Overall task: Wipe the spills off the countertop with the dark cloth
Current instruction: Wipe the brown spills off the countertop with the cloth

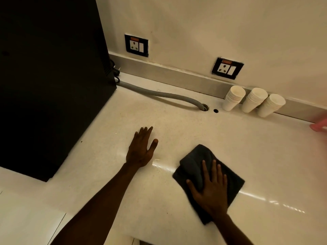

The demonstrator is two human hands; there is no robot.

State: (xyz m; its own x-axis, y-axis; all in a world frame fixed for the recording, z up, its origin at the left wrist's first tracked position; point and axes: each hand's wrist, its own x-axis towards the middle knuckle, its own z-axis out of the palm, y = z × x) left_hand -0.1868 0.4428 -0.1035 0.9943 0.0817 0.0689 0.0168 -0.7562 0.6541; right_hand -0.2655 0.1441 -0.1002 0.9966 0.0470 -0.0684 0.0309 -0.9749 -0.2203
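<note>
A dark grey cloth [194,167] lies crumpled on the pale countertop [247,156], near its front edge. My right hand [211,190] presses flat on the cloth's near half, fingers spread. My left hand [141,149] rests palm down on the bare counter to the left of the cloth, fingers together and holding nothing. A wet, shiny streak [256,197] runs along the counter on both sides of the cloth.
A large black appliance [49,76] stands at the left. A grey corrugated hose [159,94] runs from it into a counter hole [205,108]. Three stacks of white paper cups [253,101] line the back wall. A blurred pink object [320,125] shows at the right edge.
</note>
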